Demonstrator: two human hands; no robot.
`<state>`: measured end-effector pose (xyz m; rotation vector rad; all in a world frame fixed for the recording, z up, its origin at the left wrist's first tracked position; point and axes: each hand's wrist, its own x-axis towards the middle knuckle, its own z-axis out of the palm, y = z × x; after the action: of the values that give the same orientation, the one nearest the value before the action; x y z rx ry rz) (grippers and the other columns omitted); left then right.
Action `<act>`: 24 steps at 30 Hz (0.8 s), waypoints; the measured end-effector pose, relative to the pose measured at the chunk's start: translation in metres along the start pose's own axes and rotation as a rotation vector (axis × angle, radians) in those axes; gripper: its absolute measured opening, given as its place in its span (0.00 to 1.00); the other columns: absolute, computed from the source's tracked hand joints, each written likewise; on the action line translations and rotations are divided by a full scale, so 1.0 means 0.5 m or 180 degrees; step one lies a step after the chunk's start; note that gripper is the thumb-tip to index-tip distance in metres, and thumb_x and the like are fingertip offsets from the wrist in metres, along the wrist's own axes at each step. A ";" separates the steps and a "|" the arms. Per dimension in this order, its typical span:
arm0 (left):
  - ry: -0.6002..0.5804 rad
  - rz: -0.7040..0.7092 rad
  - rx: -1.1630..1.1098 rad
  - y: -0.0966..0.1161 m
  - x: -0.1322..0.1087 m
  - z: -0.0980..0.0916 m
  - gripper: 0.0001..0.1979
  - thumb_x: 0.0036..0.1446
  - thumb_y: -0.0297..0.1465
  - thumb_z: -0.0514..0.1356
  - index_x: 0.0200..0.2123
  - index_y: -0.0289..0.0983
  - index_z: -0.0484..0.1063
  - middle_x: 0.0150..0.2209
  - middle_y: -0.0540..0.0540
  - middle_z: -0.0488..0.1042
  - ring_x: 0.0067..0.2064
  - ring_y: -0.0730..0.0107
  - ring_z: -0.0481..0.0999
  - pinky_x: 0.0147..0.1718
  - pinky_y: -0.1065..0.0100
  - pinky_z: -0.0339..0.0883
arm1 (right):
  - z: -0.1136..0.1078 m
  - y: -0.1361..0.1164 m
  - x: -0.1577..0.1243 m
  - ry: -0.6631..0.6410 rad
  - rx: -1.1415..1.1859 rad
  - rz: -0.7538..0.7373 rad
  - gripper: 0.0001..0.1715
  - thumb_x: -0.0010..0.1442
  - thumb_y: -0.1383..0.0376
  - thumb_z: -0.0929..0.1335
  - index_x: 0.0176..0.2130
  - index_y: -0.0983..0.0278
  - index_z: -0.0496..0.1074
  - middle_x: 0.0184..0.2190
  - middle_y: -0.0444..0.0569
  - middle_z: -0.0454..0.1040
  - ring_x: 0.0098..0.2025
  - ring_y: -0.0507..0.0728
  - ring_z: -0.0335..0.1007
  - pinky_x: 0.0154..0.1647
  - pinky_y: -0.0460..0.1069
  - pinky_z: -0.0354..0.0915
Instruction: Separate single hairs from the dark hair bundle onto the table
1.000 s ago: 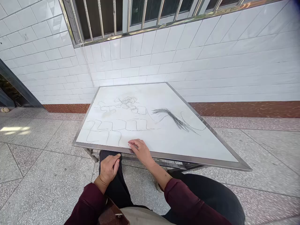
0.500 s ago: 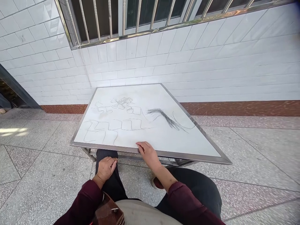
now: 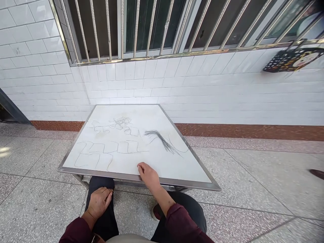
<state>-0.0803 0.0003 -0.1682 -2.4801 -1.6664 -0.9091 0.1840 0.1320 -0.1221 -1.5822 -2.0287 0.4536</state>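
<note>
My left hand (image 3: 100, 201) rests on my left knee, its fingers curled together with nothing visible in them. My right hand (image 3: 149, 175) lies on the near edge of the white-topped table (image 3: 167, 165), fingers folded in and closed; no object shows in it. Just beyond it on the tabletop are thin, dark bent wires (image 3: 128, 147), laid out in stepped, zigzag rows. A bundle of straighter dark wires (image 3: 162, 141) lies to the right, touched by neither hand. Farther back sits a tangled heap of wire (image 3: 122, 122).
The table has a grey metal rim (image 3: 177, 182) and stands near a white tiled wall (image 3: 141, 84). Above is a window with metal bars (image 3: 152, 30). A patterned bag (image 3: 291, 60) hangs at the right. Speckled stone floor (image 3: 240, 182) surrounds the table.
My view has swung right and upward, so the table and hands appear further left and lower, and the hanging bag has come into sight. Both hands keep about the same pose and place.
</note>
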 end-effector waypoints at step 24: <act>-0.0241 0.0308 -0.0081 0.043 0.023 0.016 0.10 0.62 0.27 0.52 0.30 0.39 0.71 0.24 0.48 0.73 0.26 0.70 0.75 0.28 0.71 0.68 | -0.189 0.202 0.307 0.0162 -0.1112 0.0348 0.14 0.64 0.69 0.60 0.43 0.62 0.73 0.43 0.56 0.71 0.47 0.61 0.63 0.41 0.52 0.62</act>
<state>-0.0554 0.0035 -0.1630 -2.6174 -1.5485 -0.8419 0.2916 0.3009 -0.0721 -1.8943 -2.0723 0.0969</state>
